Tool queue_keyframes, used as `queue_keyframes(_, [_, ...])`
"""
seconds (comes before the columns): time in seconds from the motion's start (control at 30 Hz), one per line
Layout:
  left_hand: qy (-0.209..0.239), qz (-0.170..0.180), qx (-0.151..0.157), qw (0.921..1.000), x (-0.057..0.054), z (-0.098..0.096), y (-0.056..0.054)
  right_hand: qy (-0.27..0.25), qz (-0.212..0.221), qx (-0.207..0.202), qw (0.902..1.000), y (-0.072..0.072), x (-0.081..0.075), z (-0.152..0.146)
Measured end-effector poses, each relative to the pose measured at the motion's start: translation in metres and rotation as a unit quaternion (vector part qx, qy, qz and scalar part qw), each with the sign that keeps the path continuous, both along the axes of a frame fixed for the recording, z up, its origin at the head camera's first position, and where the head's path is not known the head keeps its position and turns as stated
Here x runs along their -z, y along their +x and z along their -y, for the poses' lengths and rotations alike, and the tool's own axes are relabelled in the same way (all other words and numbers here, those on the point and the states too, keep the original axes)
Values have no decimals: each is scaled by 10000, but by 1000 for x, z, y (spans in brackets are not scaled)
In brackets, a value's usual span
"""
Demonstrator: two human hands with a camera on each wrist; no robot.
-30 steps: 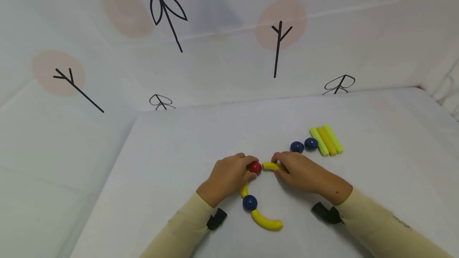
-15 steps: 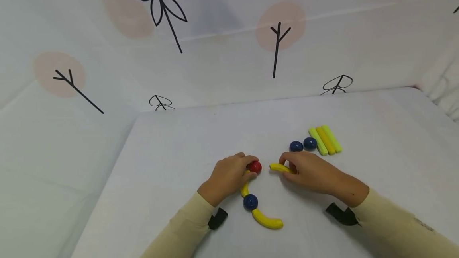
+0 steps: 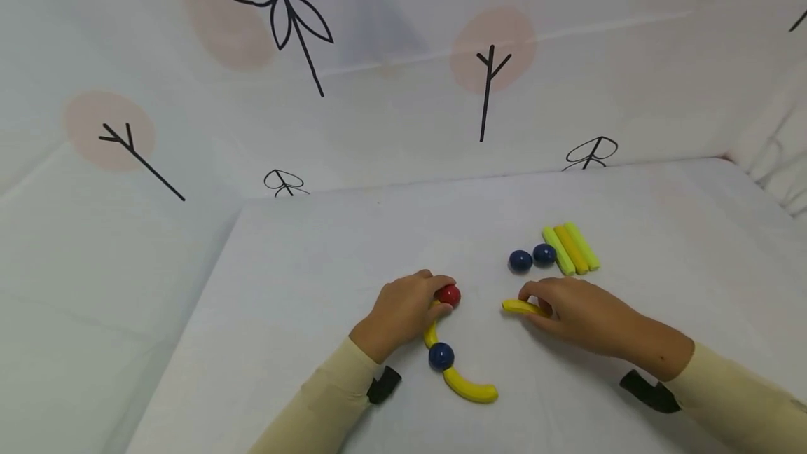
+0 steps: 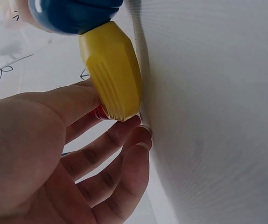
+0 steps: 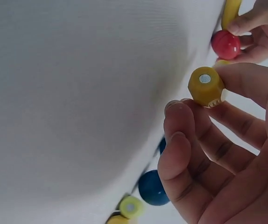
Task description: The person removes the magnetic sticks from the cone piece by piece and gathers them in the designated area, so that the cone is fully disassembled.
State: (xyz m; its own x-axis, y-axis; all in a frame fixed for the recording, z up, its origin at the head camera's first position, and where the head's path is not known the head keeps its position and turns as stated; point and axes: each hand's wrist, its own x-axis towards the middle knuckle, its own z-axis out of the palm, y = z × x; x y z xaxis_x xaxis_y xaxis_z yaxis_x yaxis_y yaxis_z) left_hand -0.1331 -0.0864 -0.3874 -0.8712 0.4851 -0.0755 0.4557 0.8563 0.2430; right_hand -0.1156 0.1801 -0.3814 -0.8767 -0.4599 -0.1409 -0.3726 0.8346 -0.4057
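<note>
In the head view my left hand [image 3: 400,314] holds a red ball [image 3: 450,296] between thumb and fingers. From that ball a curved yellow magnetic rod [image 3: 431,335], partly behind the thumb, runs to a dark blue ball [image 3: 441,356]. A second curved yellow rod [image 3: 471,387] joins the blue ball's near side. My right hand [image 3: 586,317] pinches another curved yellow rod [image 3: 518,307], apart from the red ball and to its right. The right wrist view shows a silvery disc [image 5: 205,79] set in this rod's end. Its middle is hidden by my fingers.
Two dark blue balls [image 3: 520,261] lie side by side beyond my right hand. Next to them are three straight rods [image 3: 571,249], two lime and one yellow. A white cloth [image 3: 328,251] covers the table, and a patterned sheet [image 3: 391,104] hangs behind.
My right hand has moved right with its curved yellow rod, widening the gap from the red ball. My left hand stays on the red ball.
</note>
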Motion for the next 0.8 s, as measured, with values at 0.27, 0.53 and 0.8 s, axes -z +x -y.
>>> queue_keyframes(0.27, [44,-18,43,10000,1,1,-1,95,-91,-123,9998,3,8,-5])
queue_keyframes(0.53, [93,-126,72,9999,1,2,-1,137,-108,-168,9997,2,10,-5])
queue_keyframes(0.8, [98,16,-15,9999,1,2,-1,220,-9,-139,9997,0,12,-3])
